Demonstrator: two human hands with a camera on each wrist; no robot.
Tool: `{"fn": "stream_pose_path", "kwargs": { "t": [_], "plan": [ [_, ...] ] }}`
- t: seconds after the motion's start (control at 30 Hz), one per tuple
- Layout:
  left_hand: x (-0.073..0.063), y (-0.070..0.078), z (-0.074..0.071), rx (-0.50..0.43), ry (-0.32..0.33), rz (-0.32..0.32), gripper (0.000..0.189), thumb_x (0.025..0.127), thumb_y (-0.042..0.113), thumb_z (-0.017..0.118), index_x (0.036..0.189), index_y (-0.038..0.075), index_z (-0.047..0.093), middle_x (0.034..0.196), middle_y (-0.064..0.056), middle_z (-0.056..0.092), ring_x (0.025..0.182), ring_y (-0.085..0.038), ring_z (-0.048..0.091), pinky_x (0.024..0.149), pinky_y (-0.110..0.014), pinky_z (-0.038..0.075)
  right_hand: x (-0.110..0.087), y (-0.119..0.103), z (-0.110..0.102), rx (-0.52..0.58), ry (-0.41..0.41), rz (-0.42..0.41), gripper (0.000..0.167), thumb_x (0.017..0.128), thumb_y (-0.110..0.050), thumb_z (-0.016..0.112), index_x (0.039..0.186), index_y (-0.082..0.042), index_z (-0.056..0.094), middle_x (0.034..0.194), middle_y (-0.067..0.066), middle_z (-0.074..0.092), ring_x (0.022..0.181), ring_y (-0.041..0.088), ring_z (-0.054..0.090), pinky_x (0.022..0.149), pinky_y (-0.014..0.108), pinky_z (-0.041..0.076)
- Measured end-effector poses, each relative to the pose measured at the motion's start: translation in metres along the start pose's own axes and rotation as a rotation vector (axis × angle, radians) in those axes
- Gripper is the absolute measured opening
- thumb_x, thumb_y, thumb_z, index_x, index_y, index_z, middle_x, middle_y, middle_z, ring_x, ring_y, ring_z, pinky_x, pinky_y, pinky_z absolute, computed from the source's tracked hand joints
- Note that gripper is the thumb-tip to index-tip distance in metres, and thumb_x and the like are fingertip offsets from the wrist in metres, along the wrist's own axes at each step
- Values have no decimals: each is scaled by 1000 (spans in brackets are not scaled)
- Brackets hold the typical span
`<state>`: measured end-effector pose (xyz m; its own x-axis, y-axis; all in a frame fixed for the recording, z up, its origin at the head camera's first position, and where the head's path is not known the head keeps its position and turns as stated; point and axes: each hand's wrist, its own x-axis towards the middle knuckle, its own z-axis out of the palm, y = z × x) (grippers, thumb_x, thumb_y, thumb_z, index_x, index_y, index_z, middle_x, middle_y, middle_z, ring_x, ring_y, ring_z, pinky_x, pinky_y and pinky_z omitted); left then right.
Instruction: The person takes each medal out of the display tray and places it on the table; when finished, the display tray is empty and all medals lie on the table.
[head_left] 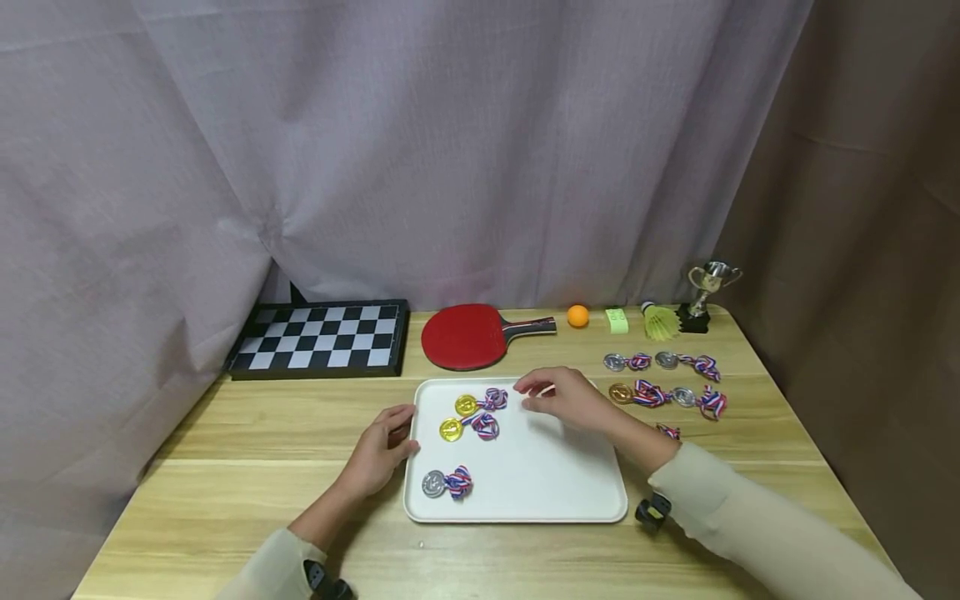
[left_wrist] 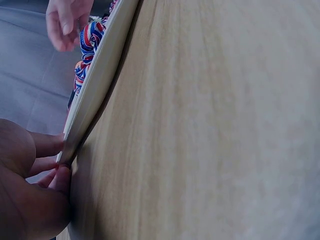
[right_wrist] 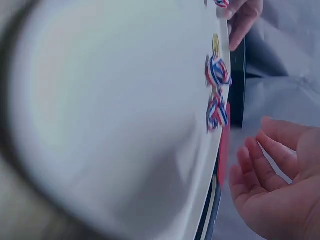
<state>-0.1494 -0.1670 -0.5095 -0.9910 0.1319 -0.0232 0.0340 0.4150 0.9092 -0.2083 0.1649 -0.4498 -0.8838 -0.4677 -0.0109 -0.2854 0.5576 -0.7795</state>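
At the left edge of a white tray [head_left: 540,492], my left hand [head_left: 378,450] pinches the rim between thumb and fingers [left_wrist: 47,144]. My right hand [head_left: 566,400] hovers over the tray's back right part, fingers loosely bent and holding nothing. Just left of its fingertips lies a gold medal [head_left: 466,405] with a bundled red, white and blue ribbon [head_left: 495,399]. Another gold medal [head_left: 451,429] sits slightly nearer on the tray. Towards the tray's front left corner is a silver medal [head_left: 433,483], its ribbon bunched beside it.
Right of the tray lie silver medals [head_left: 614,362], a darker gold medal [head_left: 621,393] and a ribbon [head_left: 667,432] partly hidden by my right arm. Along the back are a checkered board [head_left: 322,337], red paddle [head_left: 463,336], orange ball [head_left: 577,316], green block [head_left: 617,321], shuttlecock [head_left: 662,322] and trophy cup [head_left: 705,292].
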Motion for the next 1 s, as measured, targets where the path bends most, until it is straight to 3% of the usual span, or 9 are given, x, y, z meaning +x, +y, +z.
{"fn": "stream_pose_path", "kwargs": {
  "t": [0.2, 0.47, 0.67, 1.0],
  "plan": [
    [0, -2, 0, 0, -5, -1, 57, 92, -12, 67, 146, -10, 50, 151, -21, 48, 134, -40, 54, 115, -44, 47, 25, -15, 25, 10, -50, -10, 25, 94, -6, 73, 118, -4, 75, 107, 7, 75, 96, 18, 65, 87, 32, 58],
    [1, -3, 0, 3, -2, 13, 56, 91, -12, 67, 145, -11, 50, 150, -21, 49, 134, -39, 55, 114, -43, 47, 52, -22, 52, -40, -58, 56, 31, 90, -6, 78, 121, -6, 75, 102, 3, 73, 79, 15, 54, 61, 22, 46],
    [1, -2, 0, 7, 2, 14, 57, 91, -13, 67, 145, -11, 50, 150, -21, 49, 133, -39, 55, 114, -44, 48, 60, -22, 63, -86, -46, 63, 32, 87, -9, 82, 118, -9, 76, 106, 3, 74, 81, 14, 54, 70, 24, 49],
    [0, -3, 0, 0, 2, 22, 56, 91, -13, 67, 145, -12, 50, 150, -21, 49, 132, -39, 56, 113, -44, 48, 68, -19, 70, -194, -48, 12, 33, 78, -4, 87, 108, -12, 80, 94, -3, 72, 82, 11, 57, 77, 27, 52]
  ]
}}
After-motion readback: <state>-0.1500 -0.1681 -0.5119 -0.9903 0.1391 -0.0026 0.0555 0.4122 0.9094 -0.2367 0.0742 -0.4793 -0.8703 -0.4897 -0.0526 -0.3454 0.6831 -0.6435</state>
